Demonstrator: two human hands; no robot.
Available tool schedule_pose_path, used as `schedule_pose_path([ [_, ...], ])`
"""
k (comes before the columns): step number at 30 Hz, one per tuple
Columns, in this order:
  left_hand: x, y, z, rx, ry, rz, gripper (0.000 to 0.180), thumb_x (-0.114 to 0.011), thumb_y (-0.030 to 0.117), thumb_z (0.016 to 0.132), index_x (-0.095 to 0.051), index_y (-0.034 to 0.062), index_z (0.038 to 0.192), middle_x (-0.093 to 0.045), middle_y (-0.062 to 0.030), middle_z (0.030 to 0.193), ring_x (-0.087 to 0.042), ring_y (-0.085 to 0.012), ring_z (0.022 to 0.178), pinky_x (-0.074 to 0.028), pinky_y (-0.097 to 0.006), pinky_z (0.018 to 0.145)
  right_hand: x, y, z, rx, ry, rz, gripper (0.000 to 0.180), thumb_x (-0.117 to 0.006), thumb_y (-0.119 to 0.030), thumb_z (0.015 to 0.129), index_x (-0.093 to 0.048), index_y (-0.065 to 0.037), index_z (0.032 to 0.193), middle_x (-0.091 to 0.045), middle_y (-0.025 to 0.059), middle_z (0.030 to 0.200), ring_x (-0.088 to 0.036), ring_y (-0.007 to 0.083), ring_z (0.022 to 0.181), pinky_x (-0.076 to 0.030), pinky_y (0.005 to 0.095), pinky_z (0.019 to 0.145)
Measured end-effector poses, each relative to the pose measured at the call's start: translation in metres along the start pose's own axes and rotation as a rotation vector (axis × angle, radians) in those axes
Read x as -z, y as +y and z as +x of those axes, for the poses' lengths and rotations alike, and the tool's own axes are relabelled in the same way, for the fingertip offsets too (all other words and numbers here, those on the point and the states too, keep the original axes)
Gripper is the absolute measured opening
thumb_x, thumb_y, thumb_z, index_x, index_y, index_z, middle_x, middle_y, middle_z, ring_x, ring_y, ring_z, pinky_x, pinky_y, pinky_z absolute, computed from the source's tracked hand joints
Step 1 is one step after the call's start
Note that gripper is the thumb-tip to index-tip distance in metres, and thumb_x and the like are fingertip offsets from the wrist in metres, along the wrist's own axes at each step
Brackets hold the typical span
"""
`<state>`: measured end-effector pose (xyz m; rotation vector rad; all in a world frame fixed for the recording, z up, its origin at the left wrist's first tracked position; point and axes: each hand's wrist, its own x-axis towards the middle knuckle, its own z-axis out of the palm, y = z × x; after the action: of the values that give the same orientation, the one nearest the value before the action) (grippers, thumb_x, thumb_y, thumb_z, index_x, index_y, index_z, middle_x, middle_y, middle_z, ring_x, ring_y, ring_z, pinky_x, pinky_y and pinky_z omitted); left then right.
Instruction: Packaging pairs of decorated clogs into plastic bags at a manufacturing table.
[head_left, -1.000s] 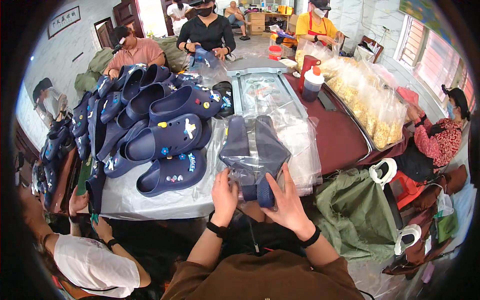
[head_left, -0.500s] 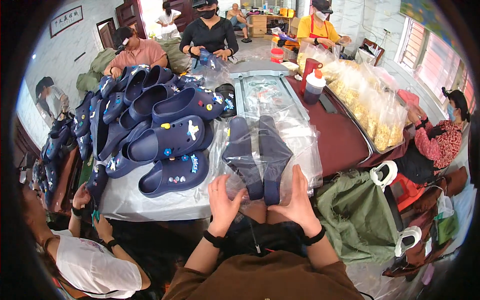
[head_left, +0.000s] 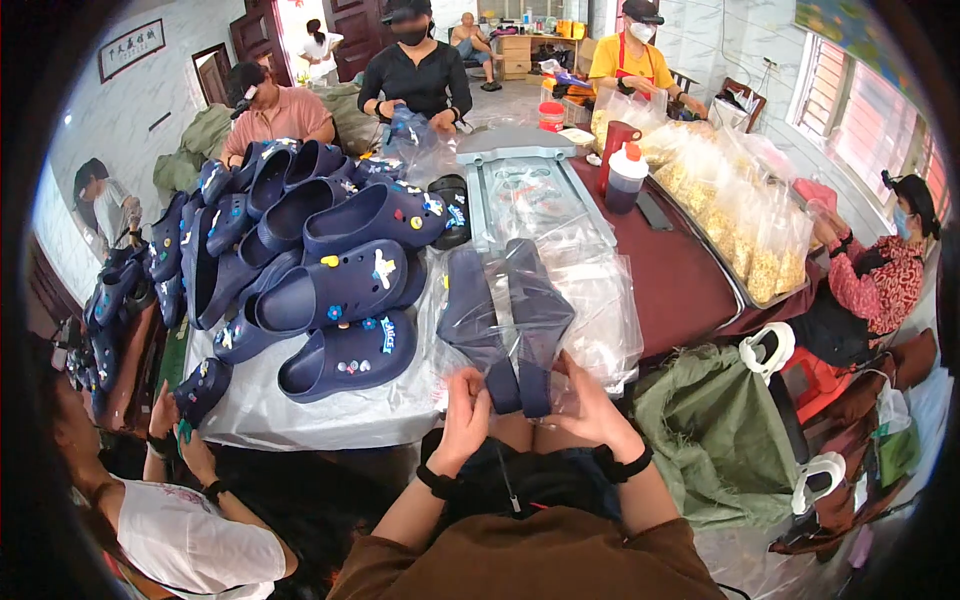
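Note:
A pair of dark blue clogs lies inside a clear plastic bag at the table's front edge, narrow ends toward me. My left hand is closed at the near left side of the bag, fingers bunched against its film. On the other side my right hand has its fingers curled on the bag beside the clogs' near ends. To the left, a heap of loose blue clogs with small colourful charms includes a front clog close to the bag.
Beyond the bag lies a grey plastic board. Right of it stand a bottle of dark liquid, a red flask and a tray of filled bags. A green woven sack is at my right; a co-worker handles a clog at my left.
My hands have gone from spread beside the bag to closed on its near end. The bagged clogs have shifted slightly left, their far ends closer together.

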<state>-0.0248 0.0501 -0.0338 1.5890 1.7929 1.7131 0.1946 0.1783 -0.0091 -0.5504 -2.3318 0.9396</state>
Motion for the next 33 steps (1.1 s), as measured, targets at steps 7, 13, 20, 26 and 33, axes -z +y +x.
schedule_pose_path([
  [7,0.016,0.023,0.011,0.15,-0.106,-0.192,0.035,-0.057,0.001,0.088,-0.049,0.0009,0.122,-0.046,-0.0097,0.103,-0.045,-0.0201,0.093,-0.041,-0.032,0.084,-0.017,-0.006,-0.01,0.052,0.059,0.09,0.076,-0.082,-0.017,0.08,-0.047,0.006,0.142,-0.066,0.0223,0.121,-0.067,0.0363,0.107,-0.052,0.0401,0.092],
  [13,0.037,0.061,0.024,-0.085,-0.332,0.122,0.082,-0.084,0.016,0.07,-0.045,0.0039,0.141,-0.046,-0.0129,0.116,-0.05,-0.0244,0.106,-0.044,-0.037,0.093,-0.023,-0.019,-0.012,-0.072,0.088,0.284,0.043,-0.079,-0.017,0.086,-0.063,0.0,0.121,-0.068,0.0143,0.099,-0.069,0.0265,0.08,-0.054,0.0343,0.069],
  [20,0.034,0.034,-0.013,0.315,-0.125,0.043,0.083,-0.09,0.019,0.068,-0.05,0.0027,0.139,-0.054,-0.0124,0.103,-0.054,-0.0297,0.091,-0.046,-0.038,0.083,-0.015,-0.062,-0.001,0.002,0.002,-0.024,0.021,-0.08,-0.02,0.084,-0.066,-0.004,0.089,-0.06,0.0097,0.083,-0.064,0.0265,0.066,-0.049,0.0354,0.059],
  [26,0.027,0.02,-0.025,0.131,-0.06,0.03,0.105,-0.097,0.031,0.057,-0.044,0.0039,0.144,-0.052,-0.0158,0.114,-0.054,-0.0316,0.106,-0.046,-0.04,0.093,-0.016,-0.066,0.001,-0.027,0.01,-0.04,0.025,-0.078,-0.016,0.079,-0.068,-0.007,0.1,-0.061,0.0142,0.105,-0.066,0.0309,0.086,-0.053,0.0399,0.07],
  [33,0.02,0.05,-0.015,0.188,-0.001,0.295,0.114,-0.098,0.035,0.055,-0.04,0.0047,0.148,-0.042,-0.0198,0.128,-0.044,-0.0403,0.121,-0.042,-0.048,0.103,-0.024,-0.067,0.021,0.037,0.529,-0.256,0.029,-0.08,-0.015,0.069,-0.061,-0.01,0.092,-0.053,0.0169,0.112,-0.054,0.0391,0.105,-0.049,0.0462,0.086],
])
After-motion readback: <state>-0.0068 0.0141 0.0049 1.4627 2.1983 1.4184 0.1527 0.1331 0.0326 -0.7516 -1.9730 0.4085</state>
